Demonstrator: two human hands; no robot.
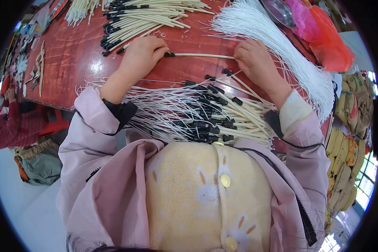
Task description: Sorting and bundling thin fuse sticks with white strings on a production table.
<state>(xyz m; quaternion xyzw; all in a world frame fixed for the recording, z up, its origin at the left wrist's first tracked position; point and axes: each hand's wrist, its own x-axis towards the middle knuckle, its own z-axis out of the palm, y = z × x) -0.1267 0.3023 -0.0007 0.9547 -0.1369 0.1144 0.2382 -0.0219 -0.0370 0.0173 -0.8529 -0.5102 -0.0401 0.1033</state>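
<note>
A thin cream-coloured rod (203, 55) with a black end piece is stretched level between my hands above the red table. My left hand (145, 54) pinches it at the black end, thumb and fingers together. My right hand (256, 61) is closed around the rod's other end, which its fingers hide. Just below, close to my body, lies a pile of similar rods (243, 111) with black ends, and long white strands (155, 103) run out from these to the left. Beyond my left hand, more cream rods (149, 21) with black ends are heaped.
A thick bundle of loose white strands (277, 42) spreads along the table's right side. Behind it are a metal bowl (279, 10) and a red plastic bag (329, 42). Twig-like scraps (40, 69) lie at left on the red table (71, 50). Another person's sleeve (14, 117) shows at far left.
</note>
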